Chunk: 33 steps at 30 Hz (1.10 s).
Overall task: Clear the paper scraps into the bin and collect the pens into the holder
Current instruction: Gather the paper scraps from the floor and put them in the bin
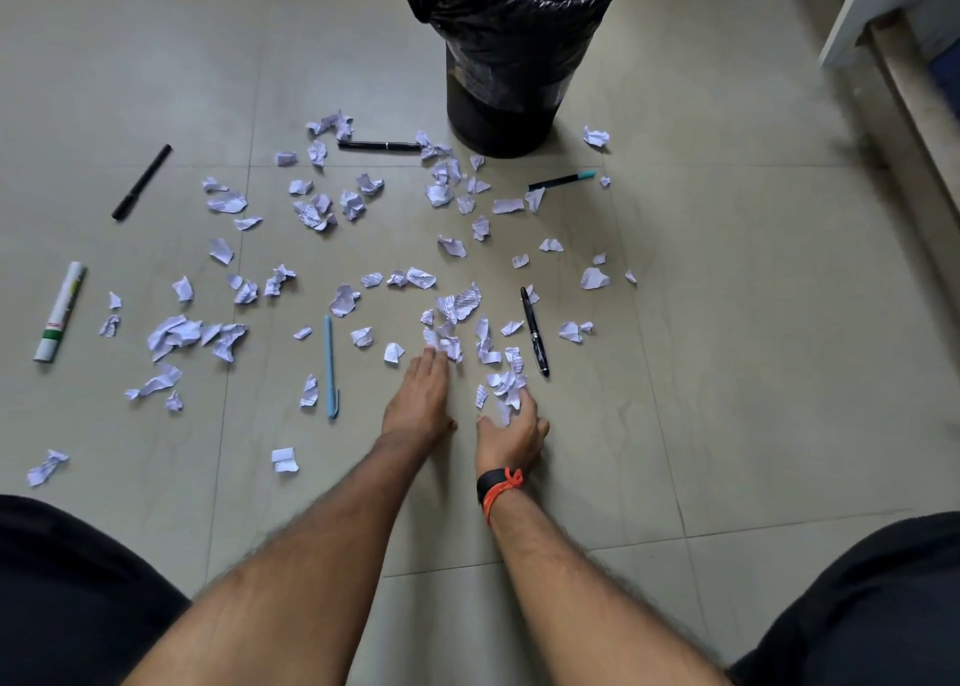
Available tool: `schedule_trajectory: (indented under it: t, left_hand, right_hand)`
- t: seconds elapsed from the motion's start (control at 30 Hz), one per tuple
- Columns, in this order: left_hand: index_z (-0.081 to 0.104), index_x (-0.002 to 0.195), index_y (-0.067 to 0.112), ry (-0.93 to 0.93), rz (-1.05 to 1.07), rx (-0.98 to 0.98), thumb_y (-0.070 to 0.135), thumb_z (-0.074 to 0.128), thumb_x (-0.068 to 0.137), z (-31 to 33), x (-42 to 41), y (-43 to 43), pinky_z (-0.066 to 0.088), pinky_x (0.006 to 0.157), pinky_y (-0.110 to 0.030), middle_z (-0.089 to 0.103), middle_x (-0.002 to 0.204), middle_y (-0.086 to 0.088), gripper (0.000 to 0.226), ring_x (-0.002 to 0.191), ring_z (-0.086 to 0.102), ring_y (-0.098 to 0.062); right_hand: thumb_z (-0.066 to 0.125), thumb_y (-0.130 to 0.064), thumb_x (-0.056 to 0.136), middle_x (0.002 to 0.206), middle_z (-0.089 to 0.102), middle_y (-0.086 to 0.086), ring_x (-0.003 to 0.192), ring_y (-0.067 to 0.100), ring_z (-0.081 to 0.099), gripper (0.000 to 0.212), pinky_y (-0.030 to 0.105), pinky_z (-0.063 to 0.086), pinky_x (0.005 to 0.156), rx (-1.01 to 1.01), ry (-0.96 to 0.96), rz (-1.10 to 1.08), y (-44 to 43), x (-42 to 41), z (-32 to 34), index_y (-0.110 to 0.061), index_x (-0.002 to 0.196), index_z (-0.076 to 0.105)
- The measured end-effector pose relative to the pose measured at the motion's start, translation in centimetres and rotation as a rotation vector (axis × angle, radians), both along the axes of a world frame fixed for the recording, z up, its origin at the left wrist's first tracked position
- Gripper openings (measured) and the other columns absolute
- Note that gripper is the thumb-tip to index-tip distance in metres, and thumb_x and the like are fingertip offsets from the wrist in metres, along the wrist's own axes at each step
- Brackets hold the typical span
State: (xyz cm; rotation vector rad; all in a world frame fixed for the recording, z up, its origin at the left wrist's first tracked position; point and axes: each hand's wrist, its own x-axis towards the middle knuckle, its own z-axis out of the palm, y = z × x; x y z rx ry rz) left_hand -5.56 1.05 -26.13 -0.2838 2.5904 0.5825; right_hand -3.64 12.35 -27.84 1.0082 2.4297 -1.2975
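While both forearms reach forward over the tiled floor [727, 322], head view shows the left hand [418, 399] palm down, fingers [434, 360] nearly straight and close together, tips touching a crumpled scrap in the near cluster of paper scraps [457, 316]. Nothing gripped there. Right hand [511, 433] is curled, fingers [527, 399] bent around a small bunch of scraps [506, 386], partly closed on them; thumb out to the left. Black band and orange thread [501, 485] on the right wrist.

Scraps lie scattered across the floor from the hands up to the bin [506, 46], which stands upright at top centre with a black liner. Pens lie loose: black pen [535, 331] just right of the hands, light blue pen [330, 366] left of the left hand, teal-capped pen [561, 180] near the bin, long black pen [379, 145] left of the bin base, black marker [141, 182] far left, white marker [60, 311] at left edge. Holder not visible.
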Motion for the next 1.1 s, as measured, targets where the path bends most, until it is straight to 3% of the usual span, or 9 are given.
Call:
schedule_trajectory:
  t: [0.1,0.2,0.27,0.5,0.67,0.8,0.93,1.0,1.1]
  left_hand:
    - [0.018,0.145,0.007,0.138,0.224,-0.07,0.029,0.08,0.074,0.5,0.1,-0.1,0.035,0.111,-0.034,0.019,0.153,-0.011,0.097,0.143,0.019,-0.028]
    - [0.006,0.148,-0.001,-0.003,0.438,-0.071,0.047,0.085,0.061,0.2,1.2,-0.1,0.015,0.121,-0.037,0.005,0.158,-0.022,0.127,0.147,0.003,-0.035]
    - [-0.001,0.148,-0.006,-0.1,0.416,-0.087,0.053,0.085,0.058,0.0,0.8,-0.2,0.006,0.122,-0.039,0.0,0.157,-0.026,0.138,0.148,-0.004,-0.037]
    - [-0.005,0.148,-0.008,-0.135,0.426,-0.026,0.043,0.091,0.052,0.0,-0.5,-0.8,0.008,0.12,-0.035,-0.007,0.158,-0.024,0.145,0.148,-0.009,-0.036]
    - [-0.007,0.149,-0.006,-0.172,0.431,-0.043,0.047,0.091,0.049,0.7,-0.8,-0.5,0.015,0.119,-0.035,-0.009,0.159,-0.021,0.149,0.148,-0.009,-0.034]
    - [-0.008,0.148,-0.006,-0.193,0.447,-0.056,0.046,0.091,0.05,0.6,-1.0,-0.4,0.014,0.119,-0.036,-0.011,0.159,-0.022,0.149,0.148,-0.011,-0.035]
    - [-0.008,0.148,-0.006,-0.214,0.477,-0.042,0.043,0.092,0.05,0.4,-1.1,-0.2,0.011,0.119,-0.035,-0.013,0.158,-0.021,0.149,0.147,-0.014,-0.035]
    - [-0.007,0.148,-0.007,-0.217,0.481,-0.063,0.047,0.09,0.051,0.4,-1.4,-0.2,0.006,0.121,-0.037,-0.01,0.158,-0.023,0.147,0.147,-0.013,-0.036]
    - [-0.004,0.148,-0.005,-0.213,0.533,-0.087,0.057,0.085,0.055,0.3,-3.0,0.5,-0.004,0.121,-0.041,-0.002,0.157,-0.028,0.143,0.147,-0.01,-0.038]
  right_hand:
    - [0.073,-0.008,0.073,0.121,0.052,0.012,0.107,0.033,0.058,0.065,0.03,0.043,0.083,0.021,0.009,-0.052,0.0,-0.4,-0.7,-0.015,0.134,0.052]
    - [0.073,-0.007,0.073,0.125,0.05,0.015,0.11,0.036,0.057,0.067,0.034,0.046,0.084,0.055,-0.005,-0.085,0.1,-1.1,-1.3,-0.008,0.135,0.048]
    - [0.07,-0.004,0.075,0.123,0.049,0.015,0.105,0.036,0.059,0.06,0.034,0.046,0.082,0.037,0.018,-0.038,-1.0,-2.0,-1.1,-0.01,0.132,0.051]
    - [0.069,-0.004,0.076,0.13,0.045,0.006,0.105,0.026,0.059,0.063,0.027,0.044,0.083,-0.034,0.12,0.408,-4.5,-8.3,1.3,-0.017,0.134,0.047]
    - [0.067,-0.001,0.08,0.131,0.043,0.007,0.105,0.032,0.061,0.056,0.034,0.047,0.079,0.148,0.035,0.323,-2.1,-6.7,1.5,-0.016,0.129,0.045]
    - [0.069,-0.003,0.079,0.127,0.044,0.011,0.103,0.034,0.06,0.052,0.029,0.044,0.08,0.039,0.057,0.299,-3.2,-8.6,0.5,-0.014,0.126,0.048]
    - [0.071,-0.006,0.078,0.13,0.045,0.009,0.1,0.032,0.062,0.055,0.03,0.048,0.083,-0.044,0.161,0.436,-3.9,-12.7,1.0,-0.012,0.128,0.049]
    - [0.066,-0.007,0.079,0.125,0.049,0.006,0.095,0.028,0.063,0.047,0.031,0.049,0.084,-0.031,0.295,0.324,-1.8,-14.2,1.5,-0.013,0.124,0.054]
    - [0.06,-0.004,0.081,0.124,0.054,0.014,0.106,0.033,0.058,0.041,0.033,0.043,0.086,0.075,0.31,-0.128,4.3,-15.3,1.4,-0.009,0.122,0.057]
